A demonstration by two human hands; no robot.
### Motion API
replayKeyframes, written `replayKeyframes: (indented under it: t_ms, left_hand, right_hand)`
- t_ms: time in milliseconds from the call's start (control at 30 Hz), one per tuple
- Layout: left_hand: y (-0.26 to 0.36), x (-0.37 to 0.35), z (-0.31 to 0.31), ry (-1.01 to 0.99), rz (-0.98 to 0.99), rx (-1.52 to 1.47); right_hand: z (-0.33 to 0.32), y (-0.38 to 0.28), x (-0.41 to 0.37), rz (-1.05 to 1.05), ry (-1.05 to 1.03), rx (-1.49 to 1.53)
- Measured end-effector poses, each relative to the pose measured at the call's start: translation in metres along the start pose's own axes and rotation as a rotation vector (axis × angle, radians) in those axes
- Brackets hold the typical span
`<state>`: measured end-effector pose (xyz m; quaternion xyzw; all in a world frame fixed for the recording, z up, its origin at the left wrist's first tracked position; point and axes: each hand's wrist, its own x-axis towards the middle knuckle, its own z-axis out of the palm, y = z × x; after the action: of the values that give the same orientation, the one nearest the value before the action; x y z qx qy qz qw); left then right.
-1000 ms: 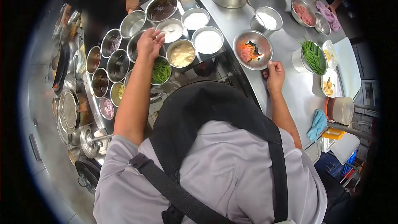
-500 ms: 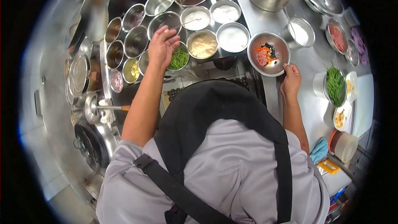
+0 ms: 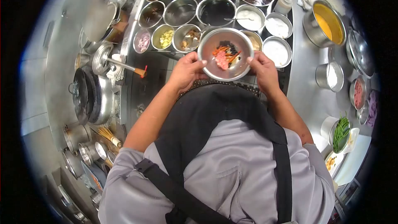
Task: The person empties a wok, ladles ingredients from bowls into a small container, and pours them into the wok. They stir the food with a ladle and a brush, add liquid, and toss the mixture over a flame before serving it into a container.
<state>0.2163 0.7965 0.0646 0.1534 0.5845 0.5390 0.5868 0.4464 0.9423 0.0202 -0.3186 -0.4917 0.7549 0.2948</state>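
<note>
A steel bowl [image 3: 207, 64] is held up in front of me between both hands. Inside it lie pink meat [image 3: 222, 59], orange carrot strips and black pieces with something pale. My left hand [image 3: 187, 71] grips the bowl's left rim, thumb over the edge. On the opposite side, my right hand [image 3: 263, 71] holds the rim with its thumb on top. Just beyond the bowl are a pot of dark liquid [image 3: 216, 12] and a bowl of brown and pale pieces [image 3: 186, 38]; the bowl partly covers a container of tan powder [image 3: 253, 40].
Metal containers of liquids, white powders [image 3: 277, 52] and chopped yellow pieces [image 3: 166, 38] stand in rows ahead. On the right counter are a pot of orange liquid [image 3: 329, 25] and green beans [image 3: 340, 135]. A brush [image 3: 141, 72] and black pans [image 3: 85, 95] are at the left.
The bowl has moved from the right counter to in front of me. My left hand has come down and taken its other side. The view has turned left.
</note>
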Motion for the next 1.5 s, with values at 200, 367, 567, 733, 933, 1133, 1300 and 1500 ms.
replayKeyframes:
  t_ms: [200, 367, 567, 733, 933, 1133, 1300, 1500]
  left_hand:
    - [0.011, -0.049, -0.075, 0.305, 0.221, -0.201]
    - [0.006, -0.106, -0.169, 0.439, 0.396, -0.28]
    - [-0.024, -0.147, -0.255, 0.543, 0.396, -0.344]
    - [-0.033, -0.169, -0.3, 0.52, 0.349, -0.306]
    - [-0.033, -0.166, -0.327, 0.481, 0.324, -0.283]
    - [-0.032, -0.127, -0.3, 0.369, 0.313, -0.319]
    - [-0.017, -0.122, -0.28, 0.402, 0.31, -0.342]
    - [-0.027, -0.108, -0.265, 0.418, 0.325, -0.34]
  right_hand:
    - [0.05, 0.011, 0.014, 0.181, -0.212, -0.037]
    - [0.098, 0.035, 0.045, 0.223, 0.019, 0.033]
    - [0.156, 0.048, 0.14, 0.265, 0.09, 0.073]
    - [0.195, 0.05, 0.132, 0.072, 0.14, -0.371]
    - [0.196, 0.077, 0.088, -0.119, 0.306, -0.322]
    - [0.196, 0.095, 0.084, -0.201, 0.331, -0.601]
    - [0.207, 0.095, 0.102, -0.135, 0.181, -0.487]
    - [0.185, 0.076, 0.086, 0.106, 0.136, -0.014]
